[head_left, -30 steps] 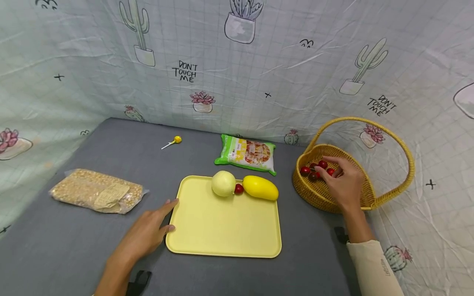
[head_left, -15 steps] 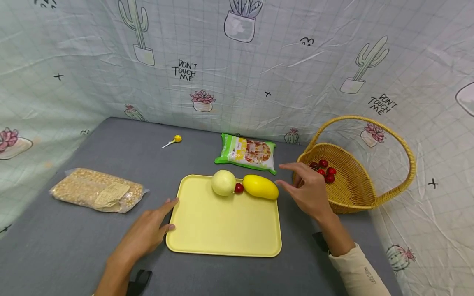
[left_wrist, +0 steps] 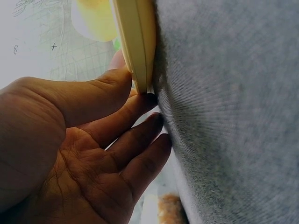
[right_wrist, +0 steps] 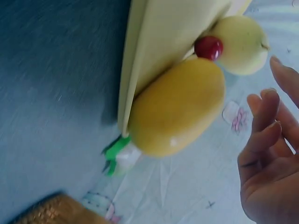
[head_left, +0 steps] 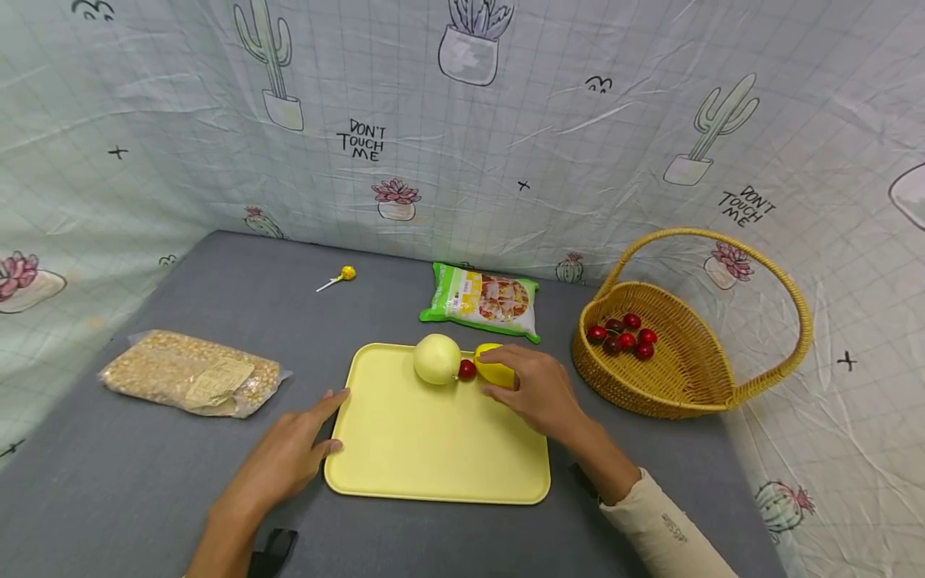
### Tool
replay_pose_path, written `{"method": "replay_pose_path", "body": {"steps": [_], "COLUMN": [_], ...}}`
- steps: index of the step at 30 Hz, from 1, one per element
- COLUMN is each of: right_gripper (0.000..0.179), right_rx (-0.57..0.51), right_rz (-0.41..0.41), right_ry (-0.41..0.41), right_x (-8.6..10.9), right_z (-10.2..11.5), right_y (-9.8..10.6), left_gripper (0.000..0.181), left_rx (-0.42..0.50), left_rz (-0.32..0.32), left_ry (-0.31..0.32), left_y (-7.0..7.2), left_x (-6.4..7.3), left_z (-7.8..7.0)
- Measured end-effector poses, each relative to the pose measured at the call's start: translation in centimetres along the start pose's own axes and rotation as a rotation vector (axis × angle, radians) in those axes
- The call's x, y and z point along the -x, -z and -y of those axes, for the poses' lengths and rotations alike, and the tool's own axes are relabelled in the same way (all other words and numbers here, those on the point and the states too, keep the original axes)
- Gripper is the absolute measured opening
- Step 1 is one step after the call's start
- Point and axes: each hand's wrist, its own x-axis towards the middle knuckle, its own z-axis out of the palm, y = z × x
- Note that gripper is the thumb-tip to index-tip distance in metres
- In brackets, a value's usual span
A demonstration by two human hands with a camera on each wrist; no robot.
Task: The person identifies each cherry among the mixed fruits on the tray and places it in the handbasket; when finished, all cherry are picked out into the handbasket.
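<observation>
My left hand [head_left: 280,453] rests at the left rim of the pale yellow tray [head_left: 433,449], thumb and index fingertips touching its edge; in the left wrist view the thumb lies against the tray's rim. My right hand [head_left: 538,388] is over the tray's back right corner, hiding part of a yellow mango [head_left: 495,373]. Its thumb and fingers are spread apart, and the right wrist view shows nothing between them. A red cherry [right_wrist: 209,48] sits between the mango and a round pale green fruit [head_left: 437,359] with a short stem.
A woven basket [head_left: 694,385] with a tall handle and several cherries [head_left: 626,341] stands right. A green and white food packet [head_left: 487,302] lies behind the tray. Farther left are a yellow lollipop [head_left: 347,273] and a clear bag of yellow kernels [head_left: 191,373]. A patterned cloth hangs behind.
My right hand has left the cherries in the basket and moved left, with fingers apart, to over the mango. My left hand has stayed at the tray's edge.
</observation>
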Motion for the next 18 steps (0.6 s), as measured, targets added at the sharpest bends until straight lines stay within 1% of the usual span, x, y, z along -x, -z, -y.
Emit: {"method": "replay_pose_path", "body": {"steps": [5, 10, 14, 18], "right_gripper": [0.042, 0.039, 0.037, 0.035], "right_rx": [0.042, 0.073, 0.104, 0.109], "right_rz": [0.080, 0.134, 0.158, 0.154], "right_ry": [-0.036, -0.037, -0.028, -0.013], "right_x": [-0.8, -1.6, -2.0, -2.2], "right_z": [0.5, 0.7, 0.8, 0.9], "right_y": [-1.2, -1.9, -2.3, -2.6], "left_gripper": [0.074, 0.074, 0.074, 0.074], "left_rx": [-0.005, -0.006, -0.001, 0.003], "left_rz": [-0.001, -0.008, -0.009, -0.009], "left_ry": [0.000, 0.001, 0.001, -0.001], "left_y": [-0.1, -0.2, -0.2, -0.1], "left_x": [0.0, 0.1, 0.1, 0.0], "left_z": [0.0, 0.1, 0.1, 0.1]}}
